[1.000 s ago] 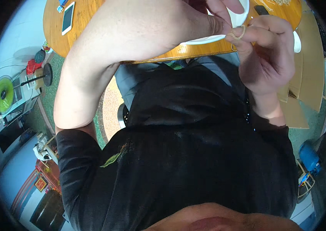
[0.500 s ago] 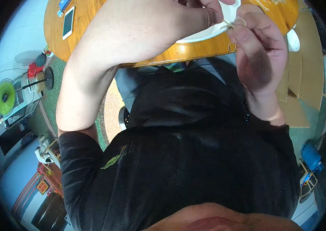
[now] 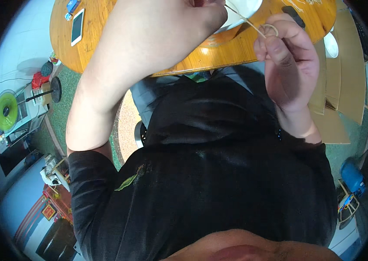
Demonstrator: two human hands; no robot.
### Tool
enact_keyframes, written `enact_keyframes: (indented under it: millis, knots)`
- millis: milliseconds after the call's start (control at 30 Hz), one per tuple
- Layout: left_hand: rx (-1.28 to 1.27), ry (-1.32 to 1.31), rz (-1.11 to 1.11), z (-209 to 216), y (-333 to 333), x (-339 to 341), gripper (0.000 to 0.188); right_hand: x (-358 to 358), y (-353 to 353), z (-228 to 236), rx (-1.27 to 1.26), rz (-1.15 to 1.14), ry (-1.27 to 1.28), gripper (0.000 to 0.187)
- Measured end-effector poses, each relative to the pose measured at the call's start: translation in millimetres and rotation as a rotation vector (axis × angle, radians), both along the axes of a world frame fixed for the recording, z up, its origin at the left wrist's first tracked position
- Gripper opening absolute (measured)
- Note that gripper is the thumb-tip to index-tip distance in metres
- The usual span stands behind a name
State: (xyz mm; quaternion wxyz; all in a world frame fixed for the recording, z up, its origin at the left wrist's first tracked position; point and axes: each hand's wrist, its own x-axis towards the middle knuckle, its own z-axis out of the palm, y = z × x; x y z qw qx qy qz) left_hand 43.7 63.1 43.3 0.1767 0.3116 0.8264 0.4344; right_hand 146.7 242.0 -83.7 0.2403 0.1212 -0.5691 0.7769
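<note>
My right hand (image 3: pixel 295 58) is closed in a pinch on a thin tan string (image 3: pixel 248 21), with a small loop of it standing above the thumb. Drawn straight, the string runs up and left to my left hand (image 3: pixel 199 17). That hand is closed at its end, though its fingertips are largely hidden behind the hand and cut off by the top edge. Behind the string, a white bowl (image 3: pixel 247 8) rests on the round wooden table (image 3: pixel 184 61), partly covered by my left hand.
A white phone (image 3: pixel 77 27) lies on the table's left, near a small blue item (image 3: pixel 72 5). Beyond my right hand is a dark object (image 3: pixel 295 15), with loose strings (image 3: pixel 296 4) at the top. Cardboard (image 3: pixel 350 69) and a white container (image 3: pixel 331 45) are at the right.
My hands have drawn apart: the left has moved left and up, away from the right. The looped string between them now runs straight, and more of the bowl and table shows.
</note>
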Motion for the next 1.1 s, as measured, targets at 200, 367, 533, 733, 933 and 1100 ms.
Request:
enact_keyframes:
  millis: [200,367,533,733,933,1100]
  knots:
    - [-0.128,0.168,-0.018,-2.9,-0.3,1.1,0.018,1.3,-7.5,2.9,-0.074,0.086,-0.037,0.016]
    - [-0.064,0.102,0.016,5.8,-8.6,10.5,0.013,-11.6,3.8,36.1,0.085,-0.118,-0.379,0.016]
    - [0.162,-0.195,-0.026,-16.4,-14.8,-1.4,0.016,-20.4,-11.8,39.6,0.0,-0.111,-0.251,0.016]
    - [0.909,0.219,-0.735,-52.6,-7.1,-29.2,0.018,-9.5,-19.5,21.7,0.277,-0.34,0.052,0.028]
    - [0.186,0.047,-0.191,-11.6,-17.9,6.7,0.012,-14.0,-7.8,46.9,0.771,-0.409,0.125,0.014]
    - [0.331,-0.12,-0.187,2.7,-6.8,4.8,0.011,-15.2,-3.4,53.1,0.764,-0.358,0.152,0.009]
